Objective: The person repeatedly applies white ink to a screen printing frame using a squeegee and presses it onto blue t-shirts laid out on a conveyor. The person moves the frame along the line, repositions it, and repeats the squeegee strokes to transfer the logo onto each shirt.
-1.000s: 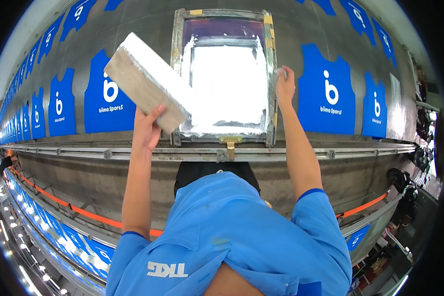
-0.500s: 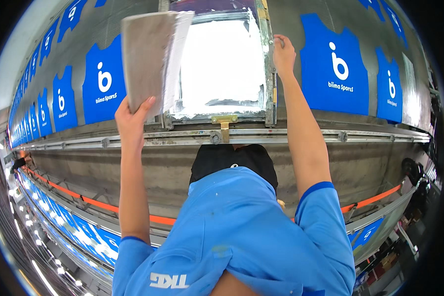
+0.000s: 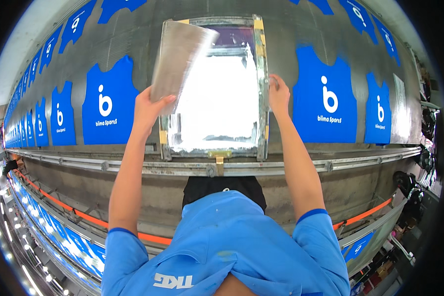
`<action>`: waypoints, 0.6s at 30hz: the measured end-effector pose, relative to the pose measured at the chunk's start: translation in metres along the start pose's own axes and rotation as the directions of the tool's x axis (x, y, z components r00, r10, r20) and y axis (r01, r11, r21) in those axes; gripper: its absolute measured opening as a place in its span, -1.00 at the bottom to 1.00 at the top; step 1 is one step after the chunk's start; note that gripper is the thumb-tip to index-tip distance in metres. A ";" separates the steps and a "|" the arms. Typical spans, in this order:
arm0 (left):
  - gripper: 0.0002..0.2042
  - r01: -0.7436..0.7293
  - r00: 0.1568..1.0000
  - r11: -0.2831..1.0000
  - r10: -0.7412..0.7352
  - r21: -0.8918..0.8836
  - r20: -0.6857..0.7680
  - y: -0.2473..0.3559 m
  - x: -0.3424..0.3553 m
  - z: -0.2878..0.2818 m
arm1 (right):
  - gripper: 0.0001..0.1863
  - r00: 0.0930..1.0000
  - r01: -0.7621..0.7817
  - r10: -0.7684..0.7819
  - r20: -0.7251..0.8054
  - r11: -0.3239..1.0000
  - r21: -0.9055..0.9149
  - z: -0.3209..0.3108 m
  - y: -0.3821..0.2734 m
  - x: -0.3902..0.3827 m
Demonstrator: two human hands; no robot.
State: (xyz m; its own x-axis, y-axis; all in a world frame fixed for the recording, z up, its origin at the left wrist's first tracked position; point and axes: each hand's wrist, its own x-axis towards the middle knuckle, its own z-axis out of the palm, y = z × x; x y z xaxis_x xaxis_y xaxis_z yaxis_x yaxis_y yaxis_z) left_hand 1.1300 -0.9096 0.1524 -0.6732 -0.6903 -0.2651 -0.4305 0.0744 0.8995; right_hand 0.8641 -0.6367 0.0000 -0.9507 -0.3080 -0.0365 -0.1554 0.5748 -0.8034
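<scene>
A screen-printing frame [image 3: 262, 44] lies on the long grey table in front of me, its mesh [image 3: 217, 98] thickly covered with white ink. My left hand [image 3: 152, 106] is closed round the near end of a wide grey squeegee [image 3: 176, 59], thumb on top. The squeegee slants over the frame's left side, and its right edge is blurred beside the white ink. At the opposite side, my right hand [image 3: 278, 91] has its fingers curled on the frame's right edge. A brass-coloured bracket [image 3: 219, 157] sits at the middle of the frame's near end.
Blue tank tops with white prints lie along the table [image 3: 281, 29], one left [image 3: 111, 93] and one right [image 3: 326, 98] of the frame. A metal rail [image 3: 330, 165] runs along the near edge. Behind me, an orange strip [image 3: 84, 214] borders another table with blue garments.
My left hand has brought the squeegee rightward, from beside the frame to over its left part. The right hand stays at the frame's right edge. The whole view has shifted, so the frame appears lower.
</scene>
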 end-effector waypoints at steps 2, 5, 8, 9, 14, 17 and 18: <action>-0.60 -0.091 0.992 0.940 0.057 0.328 0.112 0.005 0.054 0.003 | -0.70 0.990 0.089 -0.059 0.129 0.966 -0.242 -0.016 -0.007 0.006; -0.64 -0.287 0.953 0.718 0.151 0.634 0.261 0.011 0.127 0.020 | -0.56 0.924 0.374 -0.358 0.133 0.778 -0.504 -0.041 -0.067 0.025; -0.65 -0.386 0.919 0.618 0.195 0.685 0.343 0.008 0.182 0.036 | -0.52 0.758 0.630 -0.638 0.134 0.662 -0.406 -0.032 -0.140 0.063; -0.65 -0.393 0.913 0.614 0.172 0.685 0.370 0.013 0.195 0.040 | -0.54 0.738 0.660 -0.643 0.205 0.624 -0.418 -0.019 -0.143 0.075; -0.62 -0.429 0.884 0.601 0.124 0.675 0.451 0.019 0.232 0.049 | -0.61 0.763 0.621 -0.285 0.580 0.571 -0.536 0.024 -0.167 0.131; -0.63 -0.457 0.871 0.593 0.148 0.663 0.468 0.014 0.233 0.051 | -0.69 0.790 0.559 -0.199 0.580 0.623 -0.547 0.039 -0.156 0.137; -0.64 -0.476 0.863 0.591 0.170 0.651 0.476 0.012 0.235 0.050 | -0.69 0.793 0.554 -0.218 0.569 0.646 -0.525 0.041 -0.152 0.137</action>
State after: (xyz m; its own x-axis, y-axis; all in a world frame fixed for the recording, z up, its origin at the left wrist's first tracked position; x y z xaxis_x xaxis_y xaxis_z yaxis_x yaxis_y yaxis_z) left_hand 0.9365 -1.0346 0.0840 -0.9403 -0.2405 -0.2407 -0.3256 0.8413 0.4315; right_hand 0.7685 -0.7973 0.0924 -0.5670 -0.8009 -0.1924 -0.7684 0.5985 -0.2267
